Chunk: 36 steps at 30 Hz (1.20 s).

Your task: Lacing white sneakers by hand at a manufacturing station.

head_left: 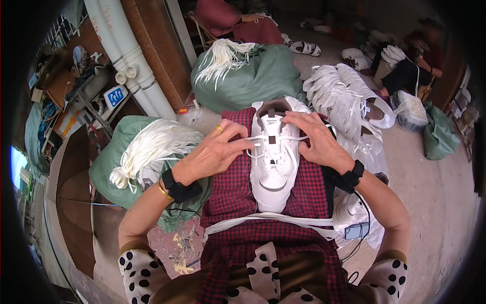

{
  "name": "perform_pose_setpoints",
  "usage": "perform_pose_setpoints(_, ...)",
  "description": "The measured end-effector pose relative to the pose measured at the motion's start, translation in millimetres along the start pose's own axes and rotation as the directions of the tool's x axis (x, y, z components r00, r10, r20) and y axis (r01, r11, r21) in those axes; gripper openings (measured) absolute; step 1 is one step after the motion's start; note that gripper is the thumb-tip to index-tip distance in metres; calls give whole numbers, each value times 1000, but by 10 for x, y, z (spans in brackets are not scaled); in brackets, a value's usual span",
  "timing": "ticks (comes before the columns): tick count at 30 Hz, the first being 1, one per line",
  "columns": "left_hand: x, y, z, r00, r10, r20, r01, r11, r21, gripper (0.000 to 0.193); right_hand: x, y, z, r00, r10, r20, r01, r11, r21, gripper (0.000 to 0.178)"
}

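A white sneaker (270,200) lies on my lap, over a red-and-black checked apron (230,197), with its toe toward me. A flat white shoelace (260,138) runs across the upper part of its tongue, and loose lace loops hang lower on the shoe. At the shoe's left side, my left hand (210,152) pinches one length of the lace between thumb and fingers. My right hand (321,144) grips the lace on the other side, its thumb below and its fingers against the collar by the tongue.
Bundles of white laces (157,144) rest on a green sack (109,157) at left; another green sack (273,73) stands ahead. Stacked white shoes (336,93) fill the right side, with a phone (357,231) below. Two people sit farther back. White pipes (129,55) rise at upper left.
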<state>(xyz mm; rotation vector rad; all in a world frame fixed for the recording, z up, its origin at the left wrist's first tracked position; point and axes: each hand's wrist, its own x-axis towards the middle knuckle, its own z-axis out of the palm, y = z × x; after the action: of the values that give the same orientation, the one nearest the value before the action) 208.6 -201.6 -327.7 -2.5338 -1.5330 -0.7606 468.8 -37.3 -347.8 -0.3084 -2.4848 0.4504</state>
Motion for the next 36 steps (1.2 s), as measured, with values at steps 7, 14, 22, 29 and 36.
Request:
perform_pose_setpoints(7, 267, -12, -18, 933, 335, 131, -348, 932, 100, 22, 21, 12, 11, 1000, -5, -4, 5, 1000, 22, 69)
perform_pose_setpoints(14, 254, 139, 375, 919, 196, -343, -109, 960, 257, 18, -35, -17, 95, 989, 55, -134, -40, 993, 113, 52)
perform_pose_setpoints(22, 79, 257, 858, 721, -574, -388, 419, 807, -416, 17, -150, -36, -68, 990, 71, 123, -100, 962, 253, 14)
perform_pose_setpoints(29, 126, 346, 897, 780, -446, -439, 345, 892, -293, 17, -117, 21, -438, 890, 394, 231, -176, -170, 970, 35)
perform_pose_setpoints(36, 135, 347, 781, 807, -457, -374, 339, 877, -339, 24, -106, 413, -484, 869, 458, 185, -447, 569, 691, 21)
